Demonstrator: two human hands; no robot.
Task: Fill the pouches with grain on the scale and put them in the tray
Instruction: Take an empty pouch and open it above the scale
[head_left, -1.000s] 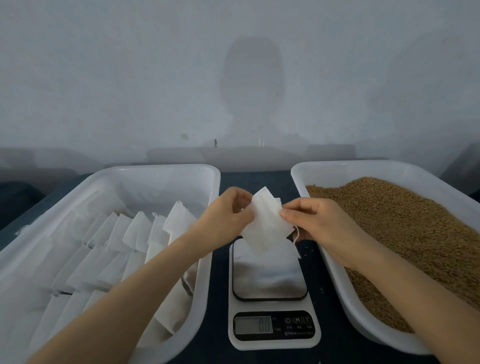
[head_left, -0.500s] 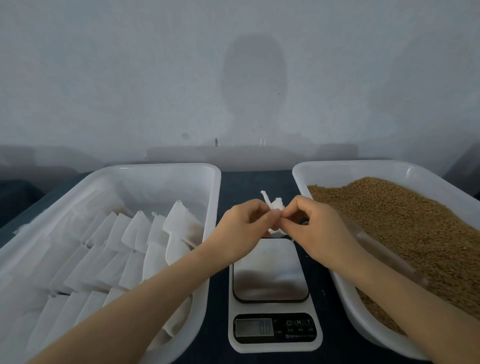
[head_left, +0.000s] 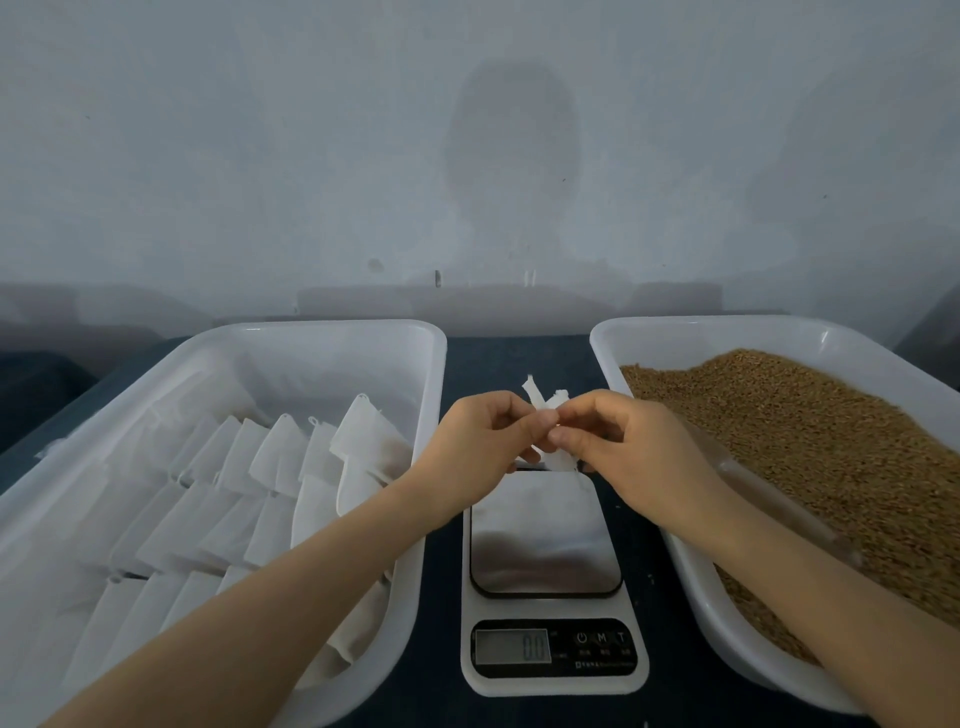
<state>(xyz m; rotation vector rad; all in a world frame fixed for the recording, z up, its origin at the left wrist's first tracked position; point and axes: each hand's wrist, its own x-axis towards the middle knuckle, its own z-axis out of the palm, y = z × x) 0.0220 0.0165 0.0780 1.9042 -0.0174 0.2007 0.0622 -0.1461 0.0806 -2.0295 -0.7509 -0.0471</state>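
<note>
Left hand, right hand still pinch bunched pouch.

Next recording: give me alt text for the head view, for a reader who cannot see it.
A left hand and a right hand pinch a crumpled white pouch between them above the far edge of a scale reading 0.0. Left of the scale stands a white tray of flat pouches; right of it, a white bin of brown grain.

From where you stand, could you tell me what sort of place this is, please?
Probably a small hand-packing station: a digital scale sits between a left tray holding white pouches and a right tray of brown grain.
</note>
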